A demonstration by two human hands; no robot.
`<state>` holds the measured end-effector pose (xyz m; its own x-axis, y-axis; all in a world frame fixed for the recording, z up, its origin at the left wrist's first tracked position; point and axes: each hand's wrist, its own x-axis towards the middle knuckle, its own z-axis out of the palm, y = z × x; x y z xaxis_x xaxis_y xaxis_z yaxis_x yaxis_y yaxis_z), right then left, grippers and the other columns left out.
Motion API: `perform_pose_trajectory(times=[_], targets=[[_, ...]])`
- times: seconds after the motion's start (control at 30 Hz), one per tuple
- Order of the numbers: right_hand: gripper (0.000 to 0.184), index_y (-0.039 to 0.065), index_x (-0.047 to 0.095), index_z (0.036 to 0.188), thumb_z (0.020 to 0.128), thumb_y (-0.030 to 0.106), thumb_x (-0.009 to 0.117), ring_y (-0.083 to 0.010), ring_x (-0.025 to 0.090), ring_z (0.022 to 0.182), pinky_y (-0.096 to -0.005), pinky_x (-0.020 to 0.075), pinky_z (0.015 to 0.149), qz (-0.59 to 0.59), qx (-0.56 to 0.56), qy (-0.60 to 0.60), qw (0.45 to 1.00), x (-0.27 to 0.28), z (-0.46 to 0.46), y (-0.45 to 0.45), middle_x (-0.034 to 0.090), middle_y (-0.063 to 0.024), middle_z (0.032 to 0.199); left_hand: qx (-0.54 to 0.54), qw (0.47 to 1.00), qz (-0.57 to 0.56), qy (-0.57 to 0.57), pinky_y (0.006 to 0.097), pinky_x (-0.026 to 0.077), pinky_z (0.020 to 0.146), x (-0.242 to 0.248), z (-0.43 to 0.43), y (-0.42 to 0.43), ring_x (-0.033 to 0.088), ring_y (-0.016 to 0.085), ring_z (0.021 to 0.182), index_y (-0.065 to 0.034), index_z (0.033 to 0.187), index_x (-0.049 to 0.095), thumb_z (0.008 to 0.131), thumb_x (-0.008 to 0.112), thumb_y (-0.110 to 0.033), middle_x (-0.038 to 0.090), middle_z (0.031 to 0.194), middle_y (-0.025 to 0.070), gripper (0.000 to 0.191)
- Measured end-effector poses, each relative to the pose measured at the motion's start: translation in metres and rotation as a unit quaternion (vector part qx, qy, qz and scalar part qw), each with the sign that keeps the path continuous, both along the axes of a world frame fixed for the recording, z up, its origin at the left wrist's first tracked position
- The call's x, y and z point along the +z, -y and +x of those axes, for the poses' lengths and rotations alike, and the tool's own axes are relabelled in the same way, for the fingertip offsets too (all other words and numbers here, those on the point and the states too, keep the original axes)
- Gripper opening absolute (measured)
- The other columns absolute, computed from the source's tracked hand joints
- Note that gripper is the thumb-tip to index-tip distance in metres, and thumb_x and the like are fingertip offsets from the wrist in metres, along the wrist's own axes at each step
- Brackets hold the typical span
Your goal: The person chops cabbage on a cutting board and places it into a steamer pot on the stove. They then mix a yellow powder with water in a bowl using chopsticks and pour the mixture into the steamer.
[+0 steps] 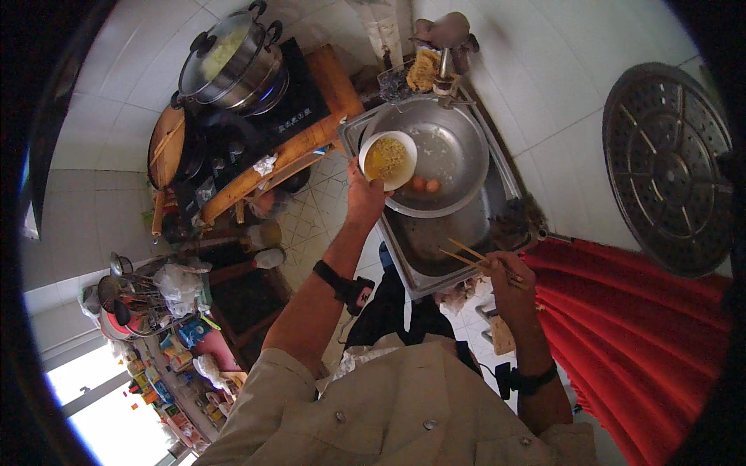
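Observation:
A white bowl (412, 158) is gripped at its rim by my left hand (365, 198), over the left edge of a metal basin. Inside the bowl lies a yellow, egg-like liquid with small pale bits (387, 158). My right hand (508, 271) holds a pair of wooden chopsticks (464, 253) above the near right part of the sink, tips apart and pointing left. The large metal basin (460, 145) rests in the stainless steel sink (431, 239). Two brownish round things, perhaps eggs (425, 185), lie in the basin beside several pale scraps.
A lidded steel steamer pot (233, 64) stands over a blue flame on the black gas stove (256, 125) at the far left. The faucet (444, 76) rises behind the basin. A perforated steamer plate (667, 169) hangs on the right wall above a red curtain (629, 309).

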<state>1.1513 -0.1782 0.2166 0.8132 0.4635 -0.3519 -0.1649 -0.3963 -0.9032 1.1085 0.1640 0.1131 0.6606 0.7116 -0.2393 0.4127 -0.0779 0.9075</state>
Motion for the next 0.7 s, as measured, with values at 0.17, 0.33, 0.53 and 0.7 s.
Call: perform_pose_trajectory(times=[0.17, 0.33, 0.53, 0.7], targets=[[0.016, 0.001, 0.071, 0.114, 0.105, 0.007, 0.059, -0.0073, 0.064, 0.084, -0.0252, 0.0514, 0.072, 0.015, -0.008, -0.004, 1.0, 0.0, -0.001, 0.001, 0.074, -0.0049, 0.099, 0.009, 0.999, -0.04, 0.005, 0.0412, 0.07, 0.08, 0.0, 0.003, 0.003, 0.072, 0.038, 0.114, -0.0076, 0.16, 0.014, 0.096, 0.052, 0.004, 0.054, 0.144, 0.0279, 0.076], [0.016, 0.001, 0.07, 0.114, 0.105, 0.008, 0.059, -0.0087, 0.066, 0.087, -0.0263, 0.0533, 0.074, 0.016, -0.012, -0.01, 1.0, -0.001, -0.004, 0.006, 0.073, -0.005, 0.098, 0.008, 0.998, -0.059, 0.006, 0.0428, 0.07, 0.082, -0.002, 0.004, 0.009, 0.07, 0.038, 0.116, -0.0055, 0.159, 0.017, 0.096, 0.054, 0.004, 0.051, 0.145, 0.0266, 0.074], [0.016, 0.0, 0.07, 0.114, 0.105, 0.009, 0.06, -0.0096, 0.068, 0.09, -0.0269, 0.0546, 0.078, 0.002, -0.009, -0.014, 1.0, 0.0, -0.003, 0.013, 0.073, -0.0054, 0.098, 0.0, 0.994, -0.103, 0.043, 0.0433, 0.07, 0.083, -0.005, 0.009, 0.018, 0.066, 0.037, 0.123, -0.0026, 0.157, 0.018, 0.095, 0.056, 0.006, 0.048, 0.145, 0.0235, 0.073], [0.015, 0.0, 0.07, 0.112, 0.105, 0.011, 0.061, -0.0095, 0.067, 0.087, -0.0276, 0.054, 0.076, 0.013, -0.007, 0.005, 1.0, 0.003, -0.003, 0.018, 0.073, -0.0051, 0.098, 0.023, 0.993, -0.113, 0.016, 0.0388, 0.07, 0.079, 0.001, 0.005, 0.034, 0.07, 0.034, 0.116, -0.0022, 0.157, 0.021, 0.095, 0.058, 0.005, 0.05, 0.146, 0.0247, 0.072]])
